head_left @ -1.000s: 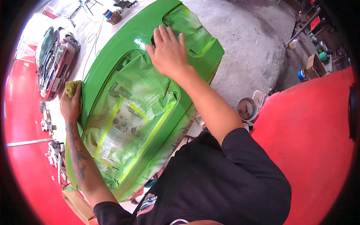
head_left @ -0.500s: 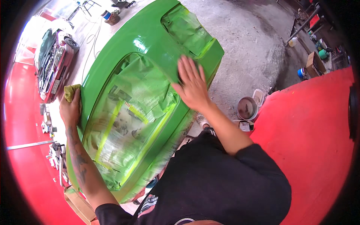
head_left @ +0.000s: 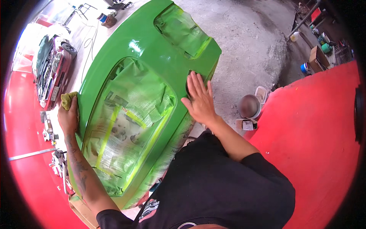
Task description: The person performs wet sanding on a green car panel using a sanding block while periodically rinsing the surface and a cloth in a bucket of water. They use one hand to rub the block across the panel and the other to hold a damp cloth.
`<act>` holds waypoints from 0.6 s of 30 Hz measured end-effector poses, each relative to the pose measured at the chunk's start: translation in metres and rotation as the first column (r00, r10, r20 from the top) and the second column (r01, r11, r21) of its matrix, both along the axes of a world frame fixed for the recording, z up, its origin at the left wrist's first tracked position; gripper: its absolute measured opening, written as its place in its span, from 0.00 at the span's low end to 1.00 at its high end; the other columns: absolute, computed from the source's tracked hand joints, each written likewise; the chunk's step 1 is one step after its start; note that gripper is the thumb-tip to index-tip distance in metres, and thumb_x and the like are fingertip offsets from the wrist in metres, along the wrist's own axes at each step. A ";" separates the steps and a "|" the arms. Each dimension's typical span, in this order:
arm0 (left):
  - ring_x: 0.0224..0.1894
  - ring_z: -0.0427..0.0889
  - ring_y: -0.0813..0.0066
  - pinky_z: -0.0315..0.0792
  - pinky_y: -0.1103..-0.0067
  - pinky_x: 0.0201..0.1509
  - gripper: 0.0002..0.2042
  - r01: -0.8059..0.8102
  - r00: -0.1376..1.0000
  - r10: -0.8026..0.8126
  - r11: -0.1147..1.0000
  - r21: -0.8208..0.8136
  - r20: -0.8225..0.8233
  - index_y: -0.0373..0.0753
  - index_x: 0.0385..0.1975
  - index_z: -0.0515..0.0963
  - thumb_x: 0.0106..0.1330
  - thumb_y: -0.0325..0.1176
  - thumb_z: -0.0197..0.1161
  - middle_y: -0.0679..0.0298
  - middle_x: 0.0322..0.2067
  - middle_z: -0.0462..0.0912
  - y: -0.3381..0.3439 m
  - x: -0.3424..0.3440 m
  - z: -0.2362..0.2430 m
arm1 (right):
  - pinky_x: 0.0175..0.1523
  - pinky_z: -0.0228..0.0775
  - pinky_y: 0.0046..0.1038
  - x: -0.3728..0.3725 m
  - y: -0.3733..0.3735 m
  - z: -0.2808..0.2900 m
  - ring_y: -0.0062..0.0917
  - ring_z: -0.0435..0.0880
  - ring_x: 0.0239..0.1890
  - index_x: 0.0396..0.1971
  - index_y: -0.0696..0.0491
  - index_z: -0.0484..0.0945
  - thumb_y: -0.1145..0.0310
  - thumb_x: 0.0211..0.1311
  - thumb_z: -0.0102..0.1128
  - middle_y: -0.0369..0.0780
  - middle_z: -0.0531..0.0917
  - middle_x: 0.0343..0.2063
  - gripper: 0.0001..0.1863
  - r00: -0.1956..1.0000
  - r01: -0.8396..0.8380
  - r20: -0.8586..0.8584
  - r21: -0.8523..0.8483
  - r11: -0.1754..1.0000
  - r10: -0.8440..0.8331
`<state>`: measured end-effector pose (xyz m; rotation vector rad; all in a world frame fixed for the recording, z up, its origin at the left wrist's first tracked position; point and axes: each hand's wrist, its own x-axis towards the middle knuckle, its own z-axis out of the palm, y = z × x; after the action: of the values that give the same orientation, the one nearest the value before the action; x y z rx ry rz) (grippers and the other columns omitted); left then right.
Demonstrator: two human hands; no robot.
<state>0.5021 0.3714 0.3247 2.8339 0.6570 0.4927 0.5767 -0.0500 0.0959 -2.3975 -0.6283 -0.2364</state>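
A glossy green car body panel [head_left: 91,82] spans the middle, its two openings masked with paper and tape. My right hand [head_left: 200,98] lies flat on the panel's right part, between the two masked openings and the right edge. Its fingers are stretched out over a dark flat piece, of which only an edge shows; I cannot tell its exact kind. At the panel's left edge, my left hand [head_left: 68,119] is closed on a crumpled yellow-green cloth [head_left: 67,100]. The masking paper [head_left: 133,91] in the larger opening is oversprayed green.
A round basin [head_left: 249,107] and small tubs stand on the floor to the right. Beside me is a large red panel [head_left: 305,145]. A dark red car [head_left: 55,72] with exposed engine parts stands at the left. Cardboard boxes [head_left: 319,59] and cans lie far right.
My right hand has slid nearer to me along the green panel with the dark piece under it. The left hand stays at the left edge with the cloth. The view has shifted slightly.
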 end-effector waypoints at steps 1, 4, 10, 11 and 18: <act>0.47 0.85 0.53 0.74 0.67 0.52 0.19 0.001 1.000 -0.001 1.000 0.002 -0.004 0.38 0.48 0.83 0.68 0.46 0.64 0.52 0.41 0.87 0.000 -0.002 0.001 | 0.77 0.34 0.56 -0.002 -0.005 -0.004 0.42 0.46 0.79 0.76 0.55 0.47 0.45 0.72 0.46 0.46 0.48 0.77 0.43 1.000 0.016 -0.023 -0.029 0.999 -0.017; 0.48 0.85 0.53 0.74 0.67 0.52 0.19 -0.024 1.000 0.025 0.999 0.032 -0.019 0.38 0.48 0.82 0.68 0.47 0.63 0.51 0.42 0.86 -0.008 0.004 0.004 | 0.77 0.33 0.57 0.073 -0.022 -0.004 0.42 0.46 0.79 0.76 0.55 0.46 0.44 0.72 0.46 0.46 0.48 0.77 0.43 0.983 0.169 -0.086 0.045 0.985 -0.165; 0.47 0.85 0.53 0.74 0.67 0.51 0.22 -0.100 0.994 0.101 0.994 0.040 -0.028 0.38 0.49 0.82 0.68 0.50 0.63 0.50 0.42 0.87 -0.006 0.004 -0.002 | 0.76 0.36 0.58 0.075 -0.009 -0.014 0.44 0.46 0.78 0.76 0.57 0.47 0.45 0.72 0.48 0.48 0.49 0.77 0.43 0.966 0.251 -0.098 0.123 0.960 -0.240; 0.47 0.85 0.53 0.74 0.67 0.51 0.22 -0.105 0.994 0.106 0.994 0.037 -0.028 0.38 0.49 0.82 0.68 0.50 0.63 0.50 0.42 0.87 -0.002 0.001 -0.003 | 0.75 0.37 0.58 0.049 -0.005 -0.017 0.45 0.46 0.78 0.76 0.57 0.47 0.45 0.72 0.48 0.49 0.49 0.77 0.43 0.981 0.191 -0.037 0.116 0.975 -0.188; 0.45 0.86 0.52 0.74 0.66 0.50 0.23 -0.011 1.000 0.011 1.000 -0.019 -0.001 0.37 0.49 0.82 0.67 0.52 0.63 0.50 0.40 0.87 0.000 0.005 -0.002 | 0.75 0.39 0.57 0.101 -0.035 -0.009 0.47 0.46 0.78 0.75 0.58 0.47 0.47 0.74 0.46 0.49 0.49 0.76 0.42 0.967 0.242 -0.103 0.070 0.968 -0.234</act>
<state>0.5068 0.3715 0.3232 2.8147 0.6737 0.4850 0.6773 -0.0849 0.0868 -2.3864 -0.2805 -0.2437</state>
